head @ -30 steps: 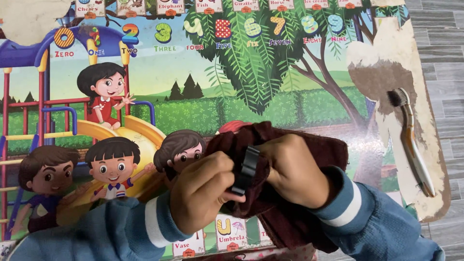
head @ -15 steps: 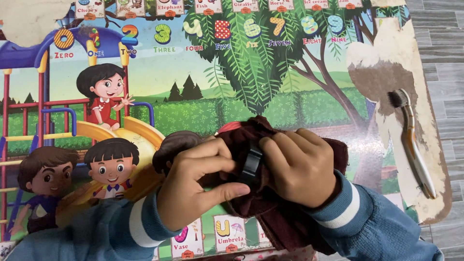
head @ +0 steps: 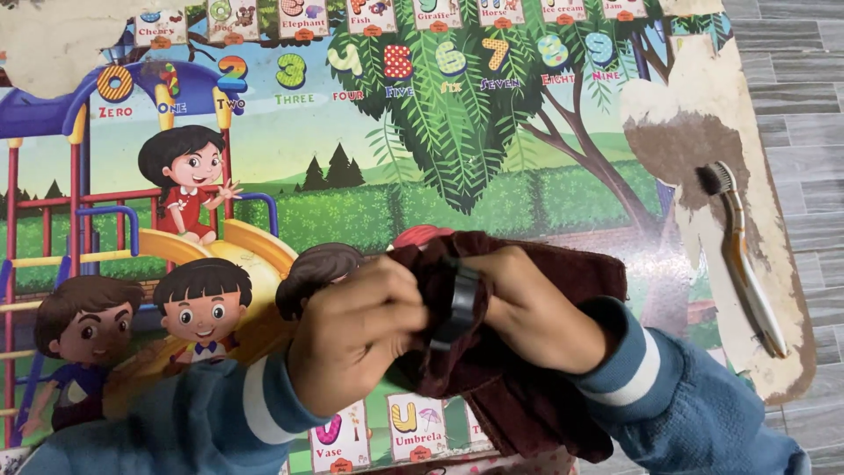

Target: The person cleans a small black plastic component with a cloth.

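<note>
A dark maroon cloth [head: 527, 396] lies bunched near the front of a colourful cartoon play table [head: 369, 176]. My left hand [head: 352, 339] and my right hand [head: 527, 308] both press together over it, fingers closed around the cloth and a small black band-like object [head: 462, 303] wrapped in it. Both wrists wear blue sleeves with a white stripe. The part of the black object under the fingers and cloth is hidden.
A worn toothbrush [head: 743, 255] with dark bristles lies on the peeled, bare right side of the table. Grey plank flooring [head: 809, 105] runs beyond the right edge. The table's top-left corner [head: 61, 44] is also peeled.
My left hand has closed in on the right one, so both now meet over the black object. The cloth is bunched tighter between them; the toothbrush has not moved.
</note>
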